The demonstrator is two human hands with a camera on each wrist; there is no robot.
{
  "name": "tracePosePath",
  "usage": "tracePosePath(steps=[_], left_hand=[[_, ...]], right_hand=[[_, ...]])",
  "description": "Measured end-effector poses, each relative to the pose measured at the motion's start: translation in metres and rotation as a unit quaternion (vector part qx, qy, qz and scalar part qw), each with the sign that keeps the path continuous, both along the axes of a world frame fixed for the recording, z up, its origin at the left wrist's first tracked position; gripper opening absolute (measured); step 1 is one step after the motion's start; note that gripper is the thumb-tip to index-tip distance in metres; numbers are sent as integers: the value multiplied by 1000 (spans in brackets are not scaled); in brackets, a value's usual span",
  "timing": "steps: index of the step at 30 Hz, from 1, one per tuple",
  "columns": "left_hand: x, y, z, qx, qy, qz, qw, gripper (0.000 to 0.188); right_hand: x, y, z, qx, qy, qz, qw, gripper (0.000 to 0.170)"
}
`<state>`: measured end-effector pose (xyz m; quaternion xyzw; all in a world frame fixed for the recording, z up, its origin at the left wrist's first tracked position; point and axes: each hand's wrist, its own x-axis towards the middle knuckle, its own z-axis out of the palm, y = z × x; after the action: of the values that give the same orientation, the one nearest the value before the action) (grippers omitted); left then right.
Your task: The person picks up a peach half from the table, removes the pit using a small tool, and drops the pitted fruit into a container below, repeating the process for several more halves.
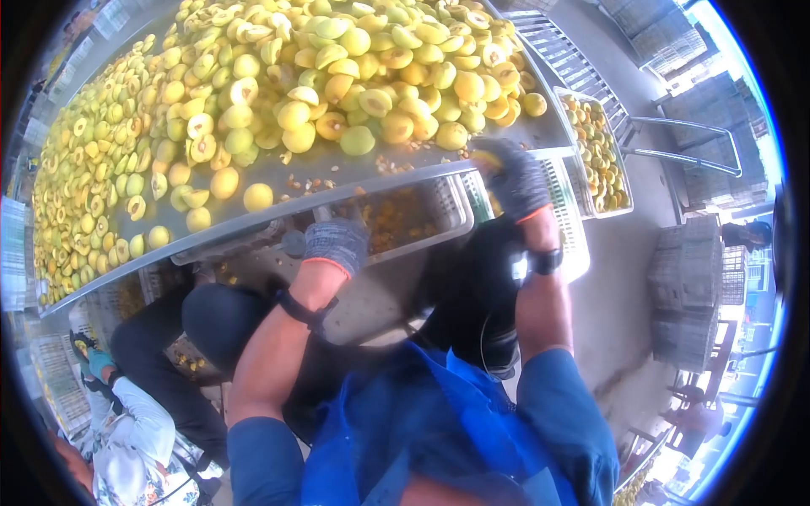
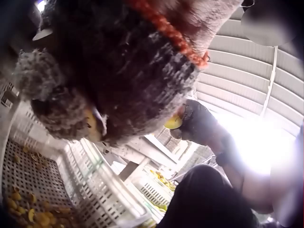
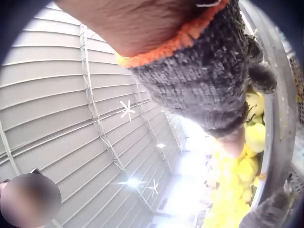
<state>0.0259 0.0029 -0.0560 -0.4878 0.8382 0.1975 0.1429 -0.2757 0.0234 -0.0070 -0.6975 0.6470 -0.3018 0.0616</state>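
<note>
A grey knitted glove with an orange cuff covers my left hand (image 1: 337,243), below the front edge of the metal table (image 1: 295,202). In the left wrist view its fingers curl around a small yellow-orange fruit piece (image 2: 92,124), mostly hidden by the glove. My right hand (image 1: 515,179), gloved alike, is at the table's right front corner. Its fingers grip a yellow fruit half (image 2: 174,122), seen in the left wrist view. Halved yellow-green fruits (image 1: 337,76), resembling peaches or apricots, are heaped over the table, some with reddish-brown centres.
Under the table edge a white crate (image 1: 460,221) holds orange-yellow pieces. Another crate of fruit halves (image 1: 595,152) stands to the right, near a metal-handled cart (image 1: 688,143). Stacked crates (image 1: 688,291) stand farther right. Another person (image 1: 131,438) sits at lower left.
</note>
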Motion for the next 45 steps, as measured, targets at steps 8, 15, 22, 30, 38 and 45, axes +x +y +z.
tracePosePath(steps=[8,15,22,30,38,45], left_hand=[[2,8,-6,-35,103,47,993,32],[-1,13,-1,-32,136,31,990,30],[11,17,-16,-80,276,32,957,33],[5,22,34,334,581,226,707,29],[-4,17,38,198,590,284,729,35],[-10,17,24,74,568,287,768,38]], right_hand=[[-61,7,25,24,164,-116,979,31],[21,-99,-12,299,286,-38,910,53],[18,-86,10,198,177,18,964,55],[63,-32,-8,132,-670,199,703,71],[122,-17,-28,109,-573,138,801,55],[133,-7,-24,56,-422,113,898,48]])
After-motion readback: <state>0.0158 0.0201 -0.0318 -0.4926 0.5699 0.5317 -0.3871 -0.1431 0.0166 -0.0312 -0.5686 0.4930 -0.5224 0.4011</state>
